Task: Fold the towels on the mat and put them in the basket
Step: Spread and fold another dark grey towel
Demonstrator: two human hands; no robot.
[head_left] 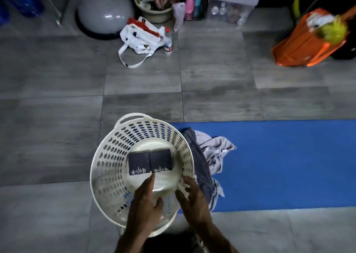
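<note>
My left hand (146,200) hovers over the basket (107,183), fingers straight, holding nothing, fingertips just short of the folded towel (150,161) on its floor. My right hand (192,198), loosely spread and empty, sits at the near rim. A bump could tip it. 2 unfolded towels (210,156) lie just right on the mat (289,166), with open room beyond.

Grey tiled floor (57,137) bears basket (107,175), blue mat (289,166) (towels (212,152) heaped there).

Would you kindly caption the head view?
Both hands hover over the basket holding one folded towel; unfolded towels wait.
</note>
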